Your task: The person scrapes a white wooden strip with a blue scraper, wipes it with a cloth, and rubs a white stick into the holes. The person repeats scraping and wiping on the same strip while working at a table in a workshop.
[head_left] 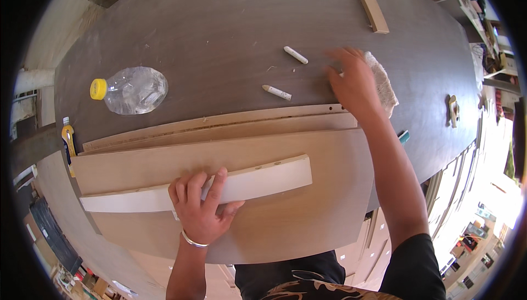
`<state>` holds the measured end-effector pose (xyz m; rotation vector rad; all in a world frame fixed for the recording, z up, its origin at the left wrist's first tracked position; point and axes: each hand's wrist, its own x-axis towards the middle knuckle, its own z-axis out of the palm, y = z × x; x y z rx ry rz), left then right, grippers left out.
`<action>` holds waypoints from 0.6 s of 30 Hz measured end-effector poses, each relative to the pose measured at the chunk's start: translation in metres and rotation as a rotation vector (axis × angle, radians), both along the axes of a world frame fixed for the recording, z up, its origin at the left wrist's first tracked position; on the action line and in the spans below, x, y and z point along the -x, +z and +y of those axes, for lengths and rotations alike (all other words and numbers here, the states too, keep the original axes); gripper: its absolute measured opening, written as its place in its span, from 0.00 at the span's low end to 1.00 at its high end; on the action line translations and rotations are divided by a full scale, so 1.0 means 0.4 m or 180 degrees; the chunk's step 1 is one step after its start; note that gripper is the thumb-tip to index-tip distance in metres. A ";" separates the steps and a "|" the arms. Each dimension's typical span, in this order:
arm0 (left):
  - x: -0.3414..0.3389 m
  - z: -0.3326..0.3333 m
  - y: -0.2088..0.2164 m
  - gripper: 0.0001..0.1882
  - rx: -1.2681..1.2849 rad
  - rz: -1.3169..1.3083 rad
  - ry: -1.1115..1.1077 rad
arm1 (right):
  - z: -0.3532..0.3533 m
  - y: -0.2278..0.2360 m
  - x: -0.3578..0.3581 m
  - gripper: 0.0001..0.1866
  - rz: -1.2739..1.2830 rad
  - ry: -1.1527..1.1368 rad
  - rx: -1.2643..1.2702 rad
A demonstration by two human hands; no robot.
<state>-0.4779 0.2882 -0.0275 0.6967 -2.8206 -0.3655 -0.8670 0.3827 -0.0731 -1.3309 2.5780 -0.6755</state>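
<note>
My left hand (202, 206) is closed over a long white strip of board (269, 178), fingers across its upper edge and thumb on the near side. The strip lies on a wide light-brown panel (307, 217) close to my body. My right hand (355, 80) is over the dark table, its thumb and fingers apart and a little smeared by motion; nothing shows between them. Beside it, partly hidden by the hand, is a white cloth (384, 83). Left of that hand lie a white stick (296, 54) and a crayon-like stick with a beige tip (276, 92).
A clear bottle with a yellow cap (136, 90) lies at the left. Two narrow boards (219, 123) run along the panel's far edge. A yellow glue bottle (68, 138) is at the left edge, a wooden strip (369, 2) at the far side. The dark tabletop (219, 31) spreads beyond.
</note>
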 end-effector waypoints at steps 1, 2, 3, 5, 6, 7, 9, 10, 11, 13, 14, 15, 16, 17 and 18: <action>-0.001 0.001 -0.003 0.35 0.0091 0.0033 -0.0015 | -0.050 -0.021 -0.010 0.16 -0.0016 -0.0079 -0.0241; -0.001 0.001 -0.007 0.35 0.0082 0.0051 0.0005 | -0.093 -0.039 -0.019 0.13 0.0189 0.0109 -0.0034; 0.000 0.003 -0.009 0.35 0.0090 0.0092 0.0027 | -0.133 -0.054 -0.025 0.13 0.0096 0.0036 -0.0314; 0.001 0.002 -0.010 0.34 0.0099 0.0153 0.0078 | -0.184 -0.066 -0.037 0.12 0.0092 0.0092 -0.0524; 0.003 0.002 -0.011 0.34 0.0089 0.0176 0.0101 | -0.199 -0.059 -0.038 0.12 0.0101 0.0180 -0.0389; 0.006 0.001 -0.014 0.34 0.0072 0.0211 0.0118 | -0.196 -0.041 -0.042 0.12 0.0094 0.0201 -0.0353; 0.008 0.003 -0.013 0.31 -0.0014 0.0213 0.0162 | -0.163 0.019 -0.051 0.10 -0.0760 -0.0052 -0.0058; 0.009 0.004 -0.012 0.30 -0.0043 0.0243 0.0209 | -0.112 0.065 -0.064 0.08 -0.1595 -0.0110 0.0395; 0.010 0.004 -0.011 0.28 -0.0061 0.0217 0.0254 | -0.057 0.109 -0.076 0.08 -0.2241 -0.0131 0.0418; 0.015 0.004 -0.011 0.25 -0.0071 0.0240 0.0334 | 0.056 0.181 -0.122 0.09 -0.2422 0.0120 0.0545; 0.018 0.005 -0.009 0.22 -0.0135 0.0245 0.0381 | 0.104 0.202 -0.150 0.10 -0.1946 0.0144 0.0389; 0.019 0.005 -0.007 0.19 -0.0193 0.0256 0.0420 | 0.140 0.208 -0.174 0.12 -0.2103 0.0229 0.0513; 0.021 0.006 -0.004 0.17 -0.0272 0.0252 0.0456 | 0.170 0.208 -0.190 0.15 -0.2216 0.0283 0.0573; 0.023 0.005 -0.003 0.16 -0.0266 0.0219 0.0463 | 0.193 0.207 -0.205 0.14 -0.2157 0.0364 0.0414; 0.024 0.004 -0.002 0.16 -0.0280 0.0168 0.0466 | 0.212 0.205 -0.223 0.13 -0.2069 0.0457 0.0274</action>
